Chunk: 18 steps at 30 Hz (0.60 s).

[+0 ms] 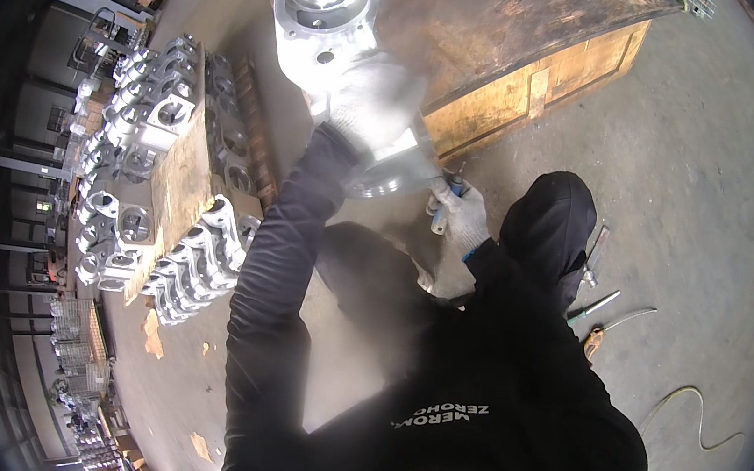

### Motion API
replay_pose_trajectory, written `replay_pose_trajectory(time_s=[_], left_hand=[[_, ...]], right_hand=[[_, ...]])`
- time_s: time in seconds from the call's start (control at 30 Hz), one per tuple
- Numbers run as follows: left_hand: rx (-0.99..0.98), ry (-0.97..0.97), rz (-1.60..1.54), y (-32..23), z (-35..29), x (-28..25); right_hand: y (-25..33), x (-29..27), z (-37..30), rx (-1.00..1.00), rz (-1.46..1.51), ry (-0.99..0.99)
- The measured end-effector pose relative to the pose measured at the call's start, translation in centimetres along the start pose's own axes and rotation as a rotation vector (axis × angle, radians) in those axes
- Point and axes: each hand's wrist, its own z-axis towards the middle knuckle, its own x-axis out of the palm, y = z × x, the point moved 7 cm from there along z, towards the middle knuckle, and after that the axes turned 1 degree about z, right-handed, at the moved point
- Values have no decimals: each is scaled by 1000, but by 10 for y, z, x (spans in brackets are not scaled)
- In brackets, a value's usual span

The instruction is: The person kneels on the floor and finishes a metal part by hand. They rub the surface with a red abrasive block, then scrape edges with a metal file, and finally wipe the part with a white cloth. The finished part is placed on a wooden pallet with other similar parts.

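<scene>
A large silver metal casting (312, 60) with a round, bolt-holed flange at its far end lies tilted beside the wooden bench. My left hand (376, 102), in a white glove, grips its middle; haze and glare blur the fingers. The casting's near end (386, 180) reaches toward my right hand (464, 216). That gloved hand is closed around a blue-handled tool (441, 217), held close to the casting's near rim. A thin dark tip shows above the fist, but its exact shape is too small to make out.
The worn bench (527, 89) stands ahead. Several rows of similar castings (176, 112) are stacked on boards at left. On the floor at right lie a hammer-like tool (592, 271), a green-handled tool (596, 307), an orange-handled tool (594, 341) and a loose hose (699, 407).
</scene>
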Motion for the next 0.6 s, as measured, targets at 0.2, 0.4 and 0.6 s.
replay_pose_trajectory(time_s=[0.2,0.4,0.6], left_hand=[[-232,57,79,6,84,35],[-465,5,231,18,171,55],[-567,68,247,33,189,70]], right_hand=[[32,-64,47,130,310,-384],[76,-121,117,31,303,-421],[64,-166,139,-192,-395,-632]])
